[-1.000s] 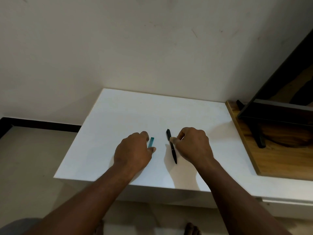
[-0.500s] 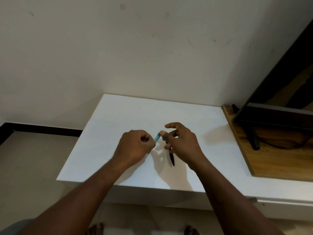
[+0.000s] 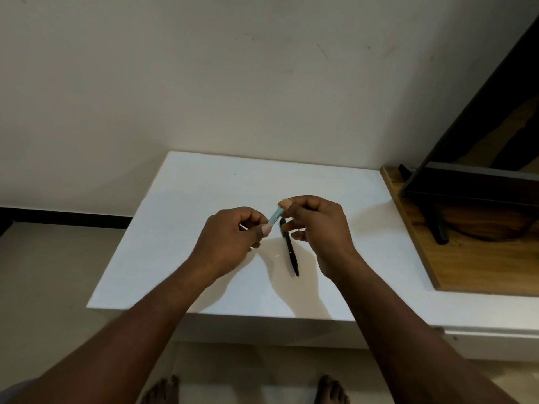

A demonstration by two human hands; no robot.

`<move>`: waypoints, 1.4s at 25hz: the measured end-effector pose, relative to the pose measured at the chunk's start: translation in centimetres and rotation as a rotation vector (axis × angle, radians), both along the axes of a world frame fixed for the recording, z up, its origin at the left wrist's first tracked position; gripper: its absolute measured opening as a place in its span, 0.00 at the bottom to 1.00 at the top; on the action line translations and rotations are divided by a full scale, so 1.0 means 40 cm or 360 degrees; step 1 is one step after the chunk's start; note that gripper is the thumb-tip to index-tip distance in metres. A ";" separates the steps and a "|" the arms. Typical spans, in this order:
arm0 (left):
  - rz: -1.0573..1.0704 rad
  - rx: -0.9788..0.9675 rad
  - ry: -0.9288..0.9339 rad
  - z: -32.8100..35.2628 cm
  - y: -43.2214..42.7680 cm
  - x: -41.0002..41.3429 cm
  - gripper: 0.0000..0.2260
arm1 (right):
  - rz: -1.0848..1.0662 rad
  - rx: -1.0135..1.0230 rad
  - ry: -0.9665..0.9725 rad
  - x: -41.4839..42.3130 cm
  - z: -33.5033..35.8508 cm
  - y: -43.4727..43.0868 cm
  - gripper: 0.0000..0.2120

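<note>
A small teal stick-shaped object [image 3: 275, 216] is held above the white table [image 3: 204, 199] between both hands. My left hand [image 3: 230, 240] pinches its lower end with thumb and fingers curled. My right hand [image 3: 316, 225] pinches its upper end between thumb and forefinger. A black pen [image 3: 291, 255] lies flat on the table just below and between the hands, its far end partly hidden behind my right fingers. A thin light tip shows at the left of my left hand's fingers; what it belongs to is unclear.
A wooden board [image 3: 466, 263] adjoins the table on the right, bearing a black screen on a stand [image 3: 472, 185]. A plain wall rises behind. The table's front edge is near my bare feet [image 3: 163, 389] on the tiled floor.
Both hands lifted off the table. My left hand raised the teal object; my right hand left the black pen and took hold of the teal object's other end. The pen stays flat.
</note>
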State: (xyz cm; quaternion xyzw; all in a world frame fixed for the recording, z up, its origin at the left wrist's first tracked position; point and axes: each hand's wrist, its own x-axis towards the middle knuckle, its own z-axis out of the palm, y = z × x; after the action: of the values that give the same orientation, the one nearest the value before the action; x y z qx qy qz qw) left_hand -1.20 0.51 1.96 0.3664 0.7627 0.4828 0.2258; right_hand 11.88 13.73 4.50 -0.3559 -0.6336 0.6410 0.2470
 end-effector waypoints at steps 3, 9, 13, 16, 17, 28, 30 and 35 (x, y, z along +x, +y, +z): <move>0.0082 0.0005 -0.0045 -0.009 -0.003 -0.002 0.03 | -0.0267 -0.0059 0.0101 0.010 0.019 0.031 0.06; 0.0134 0.0190 -0.0315 0.005 -0.002 -0.007 0.03 | -0.0232 -0.1003 0.0578 0.032 0.032 0.048 0.09; 0.0114 0.0167 -0.0319 0.010 -0.003 -0.001 0.03 | 0.0101 -0.0684 0.0032 0.006 0.017 0.016 0.11; 0.0219 0.0245 -0.0786 0.009 -0.006 -0.001 0.06 | 0.0227 -0.0461 -0.0259 -0.004 0.000 -0.016 0.14; 0.0249 0.0267 -0.1080 0.009 -0.007 0.004 0.08 | 0.0226 -0.0403 -0.0211 -0.011 -0.004 -0.031 0.13; -0.0041 0.0430 -0.1833 0.000 -0.023 0.043 0.18 | 0.0356 0.0319 0.0543 -0.042 -0.038 -0.203 0.08; 0.0004 0.0364 -0.1976 -0.007 -0.025 0.053 0.18 | 0.0324 0.0380 0.0567 -0.043 -0.047 -0.206 0.10; 0.0425 0.0271 -0.1717 -0.013 0.005 0.060 0.13 | 0.0127 0.0756 0.0144 -0.037 -0.059 -0.141 0.06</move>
State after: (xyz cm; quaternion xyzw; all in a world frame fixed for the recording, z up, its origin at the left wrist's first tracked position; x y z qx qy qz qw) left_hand 1.20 0.72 1.43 -0.0153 0.5371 0.6861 0.4904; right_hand 10.40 8.09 2.16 -0.2333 -0.7684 0.4986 0.3262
